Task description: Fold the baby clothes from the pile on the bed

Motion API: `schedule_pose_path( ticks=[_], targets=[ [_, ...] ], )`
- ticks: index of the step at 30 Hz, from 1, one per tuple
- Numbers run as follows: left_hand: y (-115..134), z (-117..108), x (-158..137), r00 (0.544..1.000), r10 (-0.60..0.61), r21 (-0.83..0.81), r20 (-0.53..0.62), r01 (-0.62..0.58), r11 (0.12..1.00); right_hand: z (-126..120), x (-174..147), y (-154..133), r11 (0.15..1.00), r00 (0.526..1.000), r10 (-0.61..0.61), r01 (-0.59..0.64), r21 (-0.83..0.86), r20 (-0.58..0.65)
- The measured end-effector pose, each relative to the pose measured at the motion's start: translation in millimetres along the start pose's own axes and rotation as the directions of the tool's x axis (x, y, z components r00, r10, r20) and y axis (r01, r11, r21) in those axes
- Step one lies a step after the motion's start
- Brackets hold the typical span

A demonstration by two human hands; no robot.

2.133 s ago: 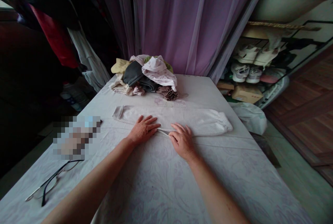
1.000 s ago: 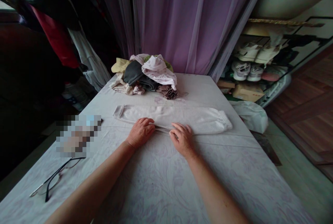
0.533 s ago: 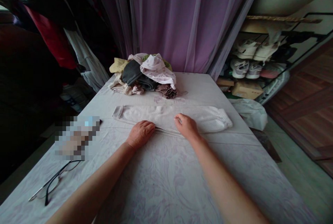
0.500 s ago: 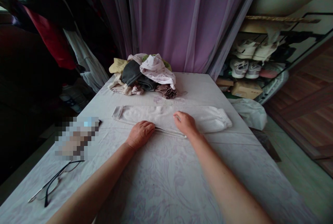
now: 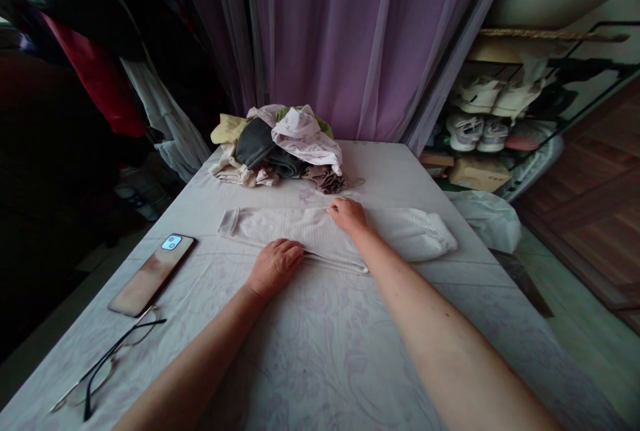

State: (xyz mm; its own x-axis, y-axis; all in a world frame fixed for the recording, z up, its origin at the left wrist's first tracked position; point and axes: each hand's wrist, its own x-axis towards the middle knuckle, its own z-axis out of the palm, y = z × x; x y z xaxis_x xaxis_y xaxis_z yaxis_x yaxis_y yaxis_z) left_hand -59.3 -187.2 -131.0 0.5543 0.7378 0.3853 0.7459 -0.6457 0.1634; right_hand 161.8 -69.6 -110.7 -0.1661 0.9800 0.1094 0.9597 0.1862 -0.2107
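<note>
A white, finely striped garment [image 5: 280, 223] lies folded into a long strip across the table, with a cuff-like band at its left end and a bunched right end. My left hand [image 5: 278, 263] rests at its near edge, left of the middle, fingers laid flat over the fabric and thumb hidden. At the far edge, near the strip's middle, my right hand [image 5: 346, 213] pinches the cloth between thumb and bent fingers. My right forearm covers part of the near edge.
A heap of clothes [image 5: 285, 151] sits at the table's far end before a purple curtain [image 5: 330, 51]. On the left lie a phone [image 5: 153, 276] and eyeglasses [image 5: 103, 364]. A shoe rack [image 5: 500, 111] stands beyond the right edge.
My right hand has moved away from me, from the middle of the garment to its far edge. My left hand stays at the near edge.
</note>
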Motion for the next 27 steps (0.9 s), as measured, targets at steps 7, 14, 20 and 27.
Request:
schedule_pose_path(
  ticks=[7,14,20,27],
  targets=[
    [0.1,0.9,-0.8,1.0,-0.007,-0.011,-0.003,0.007,1.0,7.7,-2.7,-1.6,0.999,0.997,0.037,-0.039,-0.031,-0.065],
    [0.3,0.8,-0.8,1.0,-0.015,-0.033,0.014,0.015,0.999,10.3,-3.0,-2.1,0.994,0.99,0.09,-0.096,-0.052,-0.109],
    [0.9,-1.0,0.7,1.0,-0.01,-0.022,0.021,0.011,1.0,12.9,-6.2,-6.1,0.998,0.992,0.057,-0.06,-0.024,-0.111],
    [-0.7,2.4,-1.7,0.998,-0.056,-0.032,0.006,0.056,0.998,9.1,-56.4,3.6,0.972,0.96,-0.132,0.174,0.159,-0.247]
  ],
)
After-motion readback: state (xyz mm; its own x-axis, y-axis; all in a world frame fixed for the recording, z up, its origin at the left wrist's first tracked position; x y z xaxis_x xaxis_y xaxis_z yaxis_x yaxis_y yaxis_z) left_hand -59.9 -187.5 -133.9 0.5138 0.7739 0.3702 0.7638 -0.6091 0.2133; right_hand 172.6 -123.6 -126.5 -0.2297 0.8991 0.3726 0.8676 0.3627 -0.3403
